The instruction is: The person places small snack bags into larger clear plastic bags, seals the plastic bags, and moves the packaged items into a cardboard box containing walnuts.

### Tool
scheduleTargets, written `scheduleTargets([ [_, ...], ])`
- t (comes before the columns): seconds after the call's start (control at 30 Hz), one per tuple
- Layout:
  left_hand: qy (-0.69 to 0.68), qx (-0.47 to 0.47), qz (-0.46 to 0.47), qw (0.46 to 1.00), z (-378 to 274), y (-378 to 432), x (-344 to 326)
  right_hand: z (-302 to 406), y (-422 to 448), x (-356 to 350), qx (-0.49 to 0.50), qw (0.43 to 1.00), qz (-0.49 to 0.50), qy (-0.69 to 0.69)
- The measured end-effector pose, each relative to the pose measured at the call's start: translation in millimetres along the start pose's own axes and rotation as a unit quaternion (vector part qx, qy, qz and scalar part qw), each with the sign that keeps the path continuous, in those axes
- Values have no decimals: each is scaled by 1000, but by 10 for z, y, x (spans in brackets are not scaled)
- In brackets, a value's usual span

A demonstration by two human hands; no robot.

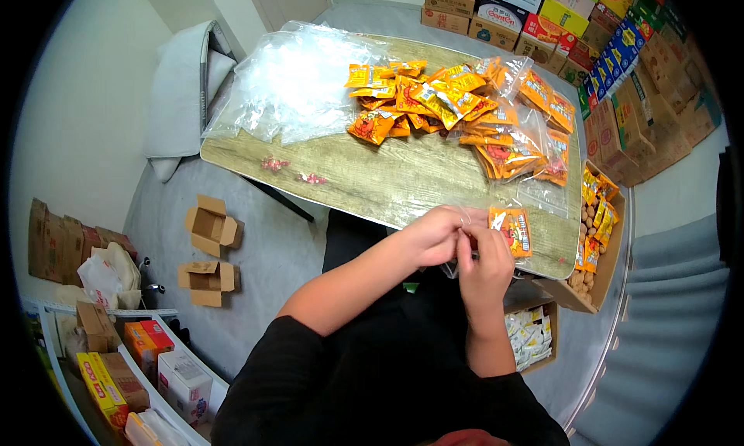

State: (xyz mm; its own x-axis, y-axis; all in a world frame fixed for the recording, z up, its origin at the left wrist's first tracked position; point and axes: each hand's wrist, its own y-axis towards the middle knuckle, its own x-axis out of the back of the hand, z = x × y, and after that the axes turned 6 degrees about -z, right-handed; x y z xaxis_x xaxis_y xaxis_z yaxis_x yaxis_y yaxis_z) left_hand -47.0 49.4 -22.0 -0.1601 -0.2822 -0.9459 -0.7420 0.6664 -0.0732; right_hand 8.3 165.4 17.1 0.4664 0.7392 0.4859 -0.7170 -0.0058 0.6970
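Note:
At the near edge of the table, my left hand [443, 234] and my right hand [488, 259] meet with their fingertips pinching the edge of a clear plastic bag. An orange snack packet [517, 232] shows inside that bag, lying flat to the right of my fingers. The pinched part of the bag is mostly hidden by my hands. Beyond them, clear bags filled with orange packets [505, 155] lie on the right side of the table. A loose heap of orange and yellow snack packets [427, 97] is spread to their left.
A pile of clear plastic bags [308, 80] covers the table's far left. An open carton [607, 254] of packets and round brown items stands right of the wood-patterned table [349, 178]. Another carton [554, 335] holds white sachets. Two open cartons [210, 225] sit on the floor.

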Motion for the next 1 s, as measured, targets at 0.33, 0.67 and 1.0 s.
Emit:
scheduleTargets([
  [0.33, 768, -281, -489, 305, -1512, -387, 496, -13, -70, -279, -13, 997, 79, 6],
  [0.67, 749, -417, -344, 383, -1409, -733, 683, -326, 116, -281, -38, 997, 32, -57],
  [1.0, 561, -271, -419, 661, -976, -827, 315, -218, 183, -349, -56, 997, 50, 23],
])
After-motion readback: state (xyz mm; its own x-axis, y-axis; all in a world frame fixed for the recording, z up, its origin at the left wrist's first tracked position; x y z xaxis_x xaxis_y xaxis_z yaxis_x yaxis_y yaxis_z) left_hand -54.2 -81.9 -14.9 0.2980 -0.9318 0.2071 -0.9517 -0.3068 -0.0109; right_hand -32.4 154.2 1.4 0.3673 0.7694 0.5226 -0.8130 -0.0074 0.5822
